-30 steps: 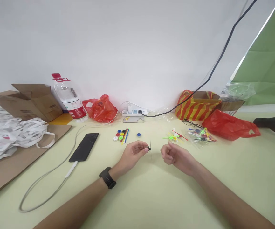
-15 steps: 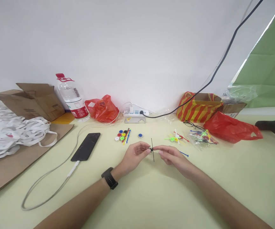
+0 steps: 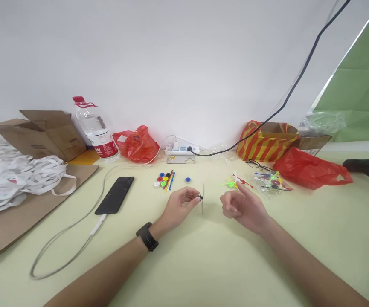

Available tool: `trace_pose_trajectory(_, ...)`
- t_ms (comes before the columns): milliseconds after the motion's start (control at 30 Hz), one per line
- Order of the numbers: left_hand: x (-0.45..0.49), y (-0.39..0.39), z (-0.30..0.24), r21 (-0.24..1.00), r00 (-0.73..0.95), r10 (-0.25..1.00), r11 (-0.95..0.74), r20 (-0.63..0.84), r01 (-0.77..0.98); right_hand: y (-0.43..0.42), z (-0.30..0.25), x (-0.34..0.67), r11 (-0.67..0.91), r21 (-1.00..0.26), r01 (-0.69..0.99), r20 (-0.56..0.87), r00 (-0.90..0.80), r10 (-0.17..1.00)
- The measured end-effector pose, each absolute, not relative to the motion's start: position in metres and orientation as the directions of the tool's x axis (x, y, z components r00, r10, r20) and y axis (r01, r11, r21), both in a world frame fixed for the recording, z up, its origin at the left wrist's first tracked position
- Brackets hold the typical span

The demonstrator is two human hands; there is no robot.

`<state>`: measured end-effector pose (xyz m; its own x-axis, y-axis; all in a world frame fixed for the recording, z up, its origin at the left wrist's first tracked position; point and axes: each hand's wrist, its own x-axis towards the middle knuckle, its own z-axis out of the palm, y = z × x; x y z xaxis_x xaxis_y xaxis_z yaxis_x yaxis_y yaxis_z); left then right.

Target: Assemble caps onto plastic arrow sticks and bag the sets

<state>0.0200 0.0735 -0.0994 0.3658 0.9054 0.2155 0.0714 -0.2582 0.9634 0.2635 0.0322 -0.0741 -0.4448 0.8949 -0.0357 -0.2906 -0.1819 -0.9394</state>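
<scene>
My left hand, with a black watch on the wrist, pinches the hub of a small black game spinner between thumb and fingertips. The spinner's thin arrow stands roughly upright and is blurred. Off to the right, apart from the spinner, my right hand has its fingers curled in and one digit pointing up; no object shows in it. Beyond the hands, a blue disc lies alone. Left of it are several coloured discs and coloured arrows. Assembled spinners lie behind my right hand.
A phone on a charging cable lies at left, near white straps on cardboard. A bottle, red bag and power strip line the wall. At right are a parts bag, striped bag and red bag.
My right hand has drawn away from the spinner to the right, its index finger no longer touching the arrow. The arrow has gone from sharp to blurred. My left hand keeps its pinch.
</scene>
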Motion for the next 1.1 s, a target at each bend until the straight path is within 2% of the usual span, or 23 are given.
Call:
trace_pose_trajectory(133, 0.021, 0.071, -0.096, 0.967, 0.391, 0.898, -0.247, 0.203, 0.065, 0.036, -0.081, 0.255, -0.111, -0.98, -0.164, -0.048, -0.35, 0.935)
trace_pose_trajectory(233, 0.021, 0.07, -0.095, 0.968, 0.399, 0.893, -0.247, 0.209, 0.046, 0.035, -0.087, 0.249, -0.111, -0.989, -0.096, -0.071, -0.346, 0.936)
trace_pose_trajectory(533, 0.02, 0.071, -0.097, 0.963, 0.404, 0.886, -0.265, 0.227, 0.041, 0.033, -0.089, 0.247, -0.15, -0.985, -0.085, -0.104, -0.402, 0.91)
trace_pose_trajectory(667, 0.02, 0.072, -0.098, 0.955, 0.384, 0.89, -0.289, 0.244, 0.063, 0.035, -0.091, 0.247, -0.227, -0.97, -0.092, -0.18, -0.361, 0.915)
trace_pose_trajectory(733, 0.019, 0.072, -0.099, 0.948, 0.374, 0.892, -0.305, 0.253, 0.086, 0.034, -0.09, 0.25, -0.284, -0.952, -0.116, -0.217, -0.403, 0.889)
trace_pose_trajectory(767, 0.019, 0.073, -0.1, 0.944, 0.368, 0.893, -0.313, 0.257, 0.102, 0.033, -0.088, 0.252, -0.301, -0.941, -0.153, -0.201, -0.461, 0.864)
trace_pose_trajectory(833, 0.018, 0.075, -0.103, 0.936, 0.353, 0.899, -0.324, 0.26, 0.136, 0.03, -0.082, 0.259, -0.292, -0.916, -0.274, -0.084, -0.582, 0.809)
trace_pose_trajectory(933, 0.018, 0.076, -0.105, 0.935, 0.328, 0.912, -0.313, 0.248, 0.164, 0.028, -0.072, 0.269, -0.202, -0.882, -0.425, 0.085, -0.565, 0.821)
trace_pose_trajectory(1000, 0.018, 0.076, -0.104, 0.942, 0.327, 0.915, -0.299, 0.238, 0.154, 0.029, -0.069, 0.272, -0.153, -0.9, -0.409, 0.068, -0.478, 0.876)
trace_pose_trajectory(1100, 0.018, 0.075, -0.102, 0.946, 0.347, 0.908, -0.295, 0.235, 0.131, 0.034, -0.074, 0.266, -0.114, -0.957, -0.267, -0.004, -0.38, 0.925)
